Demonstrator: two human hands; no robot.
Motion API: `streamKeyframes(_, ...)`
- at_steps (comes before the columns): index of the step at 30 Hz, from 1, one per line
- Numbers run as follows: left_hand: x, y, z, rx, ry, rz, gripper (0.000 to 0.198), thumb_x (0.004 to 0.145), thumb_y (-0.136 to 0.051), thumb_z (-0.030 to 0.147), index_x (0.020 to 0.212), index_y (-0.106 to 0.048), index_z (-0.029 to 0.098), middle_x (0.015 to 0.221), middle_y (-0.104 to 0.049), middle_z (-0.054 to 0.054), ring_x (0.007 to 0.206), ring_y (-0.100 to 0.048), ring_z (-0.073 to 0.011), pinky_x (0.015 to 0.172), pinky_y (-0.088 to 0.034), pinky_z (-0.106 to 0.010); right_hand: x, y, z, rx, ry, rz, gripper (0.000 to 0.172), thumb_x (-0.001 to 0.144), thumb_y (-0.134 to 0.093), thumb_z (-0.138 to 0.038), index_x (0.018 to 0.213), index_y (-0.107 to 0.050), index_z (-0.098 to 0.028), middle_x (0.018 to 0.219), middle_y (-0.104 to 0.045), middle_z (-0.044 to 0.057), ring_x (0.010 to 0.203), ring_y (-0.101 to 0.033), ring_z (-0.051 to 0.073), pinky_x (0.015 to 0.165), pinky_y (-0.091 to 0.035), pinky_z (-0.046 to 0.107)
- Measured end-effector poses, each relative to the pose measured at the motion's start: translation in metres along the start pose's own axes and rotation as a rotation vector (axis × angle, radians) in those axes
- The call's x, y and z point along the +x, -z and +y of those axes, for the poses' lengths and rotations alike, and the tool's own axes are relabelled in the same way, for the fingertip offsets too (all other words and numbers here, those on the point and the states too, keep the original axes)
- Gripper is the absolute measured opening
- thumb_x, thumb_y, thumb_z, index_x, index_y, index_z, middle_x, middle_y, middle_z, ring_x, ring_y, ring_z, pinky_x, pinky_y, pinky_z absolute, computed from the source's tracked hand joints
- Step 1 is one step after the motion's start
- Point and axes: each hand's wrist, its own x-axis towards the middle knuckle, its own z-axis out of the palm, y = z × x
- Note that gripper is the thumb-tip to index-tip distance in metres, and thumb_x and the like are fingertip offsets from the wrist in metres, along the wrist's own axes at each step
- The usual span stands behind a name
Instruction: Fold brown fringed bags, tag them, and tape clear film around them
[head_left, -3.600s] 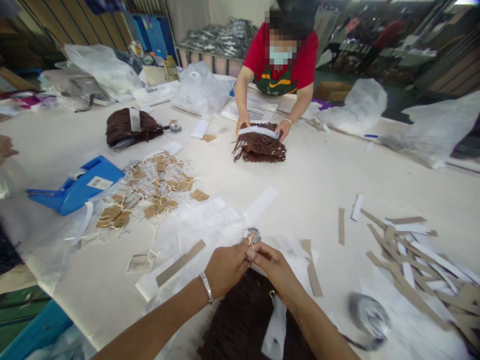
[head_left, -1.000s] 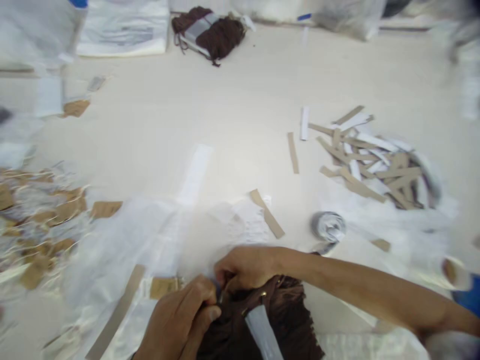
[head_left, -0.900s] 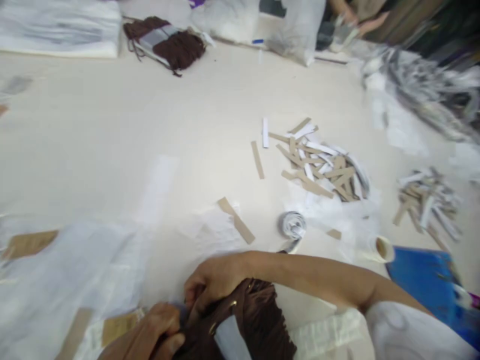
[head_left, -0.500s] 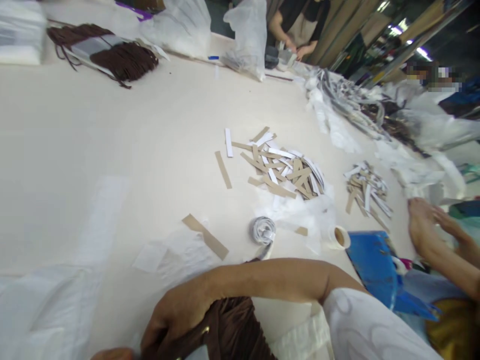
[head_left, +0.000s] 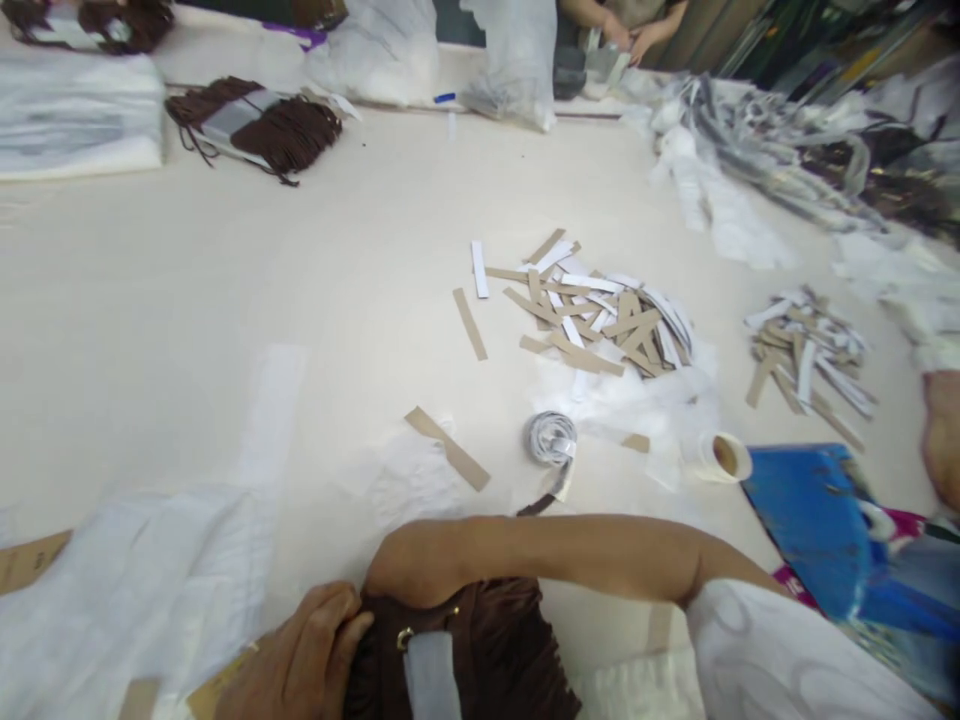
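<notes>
At the bottom edge lies a brown fringed bag [head_left: 487, 650] with a white paper band and a small gold buckle. My left hand [head_left: 300, 665] curls its fingers round the bag's left edge. My right hand [head_left: 405, 570] reaches across from the right and presses on the bag's top edge; its fingers are tucked behind the fabric. My right forearm lies across the table above the bag.
Thin white plastic bags [head_left: 135, 580] lie at left. Piles of brown and white card strips [head_left: 592, 320] sit mid-table, beside a grey coiled roll [head_left: 551, 438], a tape roll [head_left: 724, 457] and a blue tool [head_left: 810, 520]. Another brown bag [head_left: 255, 125] rests far left. Other people's hands show at top and right.
The view has swung right and settled back left. My hands went from pinching a string above the bag to gripping the bag's top edge.
</notes>
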Motion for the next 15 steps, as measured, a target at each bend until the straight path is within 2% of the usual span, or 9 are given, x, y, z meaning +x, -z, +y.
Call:
streamKeyframes(1, -0.002, -0.001, -0.001, 0.014, 0.021, -0.005, 0.021, 0.097, -0.036, 0.038, 0.100, -0.052, 0.024, 0.091, -0.069, -0.001, 0.073, -0.070, -0.0149, 0.062, -0.054, -0.023, -0.018, 0.011, -0.004, -0.048, -0.018, 0.050, 0.011, 0.076, -0.064, -0.014, 0.067, -0.062, -0.019, 0.064, -0.063, -0.003, 0.064, -0.054, 0.012, 0.058, -0.035, 0.022)
streamKeyframes(2, -0.004, -0.001, -0.003, 0.020, 0.057, -0.025, 0.021, 0.098, -0.036, 0.038, 0.099, -0.052, 0.024, 0.091, -0.069, -0.001, 0.073, -0.070, -0.0145, 0.061, -0.053, -0.023, -0.040, 0.022, -0.006, -0.079, -0.061, 0.165, 0.005, 0.080, -0.063, -0.022, 0.075, -0.064, -0.019, 0.072, -0.066, -0.002, 0.068, -0.056, 0.013, 0.059, -0.036, 0.022)
streamKeyframes(4, -0.005, 0.002, -0.005, 0.014, 0.133, -0.097, 0.021, 0.098, -0.036, 0.037, 0.099, -0.053, 0.024, 0.092, -0.067, 0.000, 0.072, -0.068, -0.0137, 0.060, -0.053, -0.022, -0.088, 0.037, -0.002, -0.105, -0.231, 0.559, 0.016, 0.091, -0.052, -0.031, 0.087, -0.064, -0.021, 0.082, -0.068, 0.000, 0.075, -0.059, 0.013, 0.065, -0.038, 0.022)
streamKeyframes(6, -0.001, 0.008, -0.006, 0.006, 0.145, -0.162, 0.023, 0.098, -0.035, 0.036, 0.102, -0.055, 0.025, 0.094, -0.067, 0.000, 0.074, -0.067, -0.0144, 0.063, -0.053, -0.024, -0.135, 0.042, 0.013, -0.220, -0.535, 0.935, 0.026, 0.094, -0.045, -0.040, 0.092, -0.062, -0.021, 0.081, -0.067, 0.002, 0.072, -0.059, 0.015, 0.065, -0.038, 0.025)
streamKeyframes(8, 0.008, 0.017, -0.006, 0.000, 0.100, -0.222, 0.025, 0.097, -0.037, 0.034, 0.106, -0.058, 0.026, 0.098, -0.067, -0.002, 0.081, -0.066, -0.0171, 0.071, -0.053, -0.028, -0.170, 0.036, 0.036, -0.330, -0.834, 1.162, 0.034, 0.089, -0.050, -0.050, 0.102, -0.058, -0.019, 0.086, -0.066, 0.006, 0.071, -0.060, 0.018, 0.063, -0.038, 0.027)
streamKeyframes(9, 0.015, 0.021, -0.006, -0.013, 0.068, -0.247, 0.025, 0.097, -0.038, 0.033, 0.107, -0.060, 0.026, 0.099, -0.067, -0.003, 0.086, -0.065, -0.0187, 0.076, -0.053, -0.031, -0.182, 0.030, 0.048, -0.311, -0.918, 1.164, 0.040, 0.087, -0.052, -0.053, 0.107, -0.056, -0.019, 0.087, -0.066, 0.006, 0.068, -0.060, 0.019, 0.061, -0.038, 0.028)
streamKeyframes(11, 0.030, 0.028, -0.004, -0.094, 0.030, -0.293, 0.024, 0.096, -0.040, 0.030, 0.107, -0.061, 0.026, 0.104, -0.066, -0.004, 0.096, -0.061, -0.0206, 0.087, -0.050, -0.035, -0.195, 0.017, 0.067, -0.219, -1.008, 1.058, 0.045, 0.085, -0.052, -0.058, 0.105, -0.053, -0.018, 0.079, -0.064, 0.005, 0.062, -0.059, 0.019, 0.057, -0.037, 0.027)
streamKeyframes(13, 0.045, 0.031, 0.001, -0.240, 0.048, -0.332, 0.025, 0.097, -0.038, 0.028, 0.109, -0.060, 0.025, 0.109, -0.064, -0.004, 0.102, -0.059, -0.0194, 0.093, -0.047, -0.035, -0.197, 0.008, 0.077, -0.151, -1.032, 0.955, 0.041, 0.085, -0.049, -0.057, 0.098, -0.053, -0.019, 0.071, -0.063, 0.003, 0.059, -0.058, 0.019, 0.056, -0.038, 0.027)
streamKeyframes(15, 0.057, 0.029, 0.009, -0.391, 0.101, -0.409, 0.026, 0.098, -0.036, 0.029, 0.112, -0.058, 0.026, 0.109, -0.065, -0.003, 0.102, -0.059, -0.0170, 0.092, -0.047, -0.031, -0.195, 0.005, 0.079, -0.132, -1.024, 0.937, 0.033, 0.085, -0.051, -0.052, 0.093, -0.053, -0.020, 0.071, -0.063, 0.003, 0.062, -0.060, 0.019, 0.057, -0.039, 0.028)
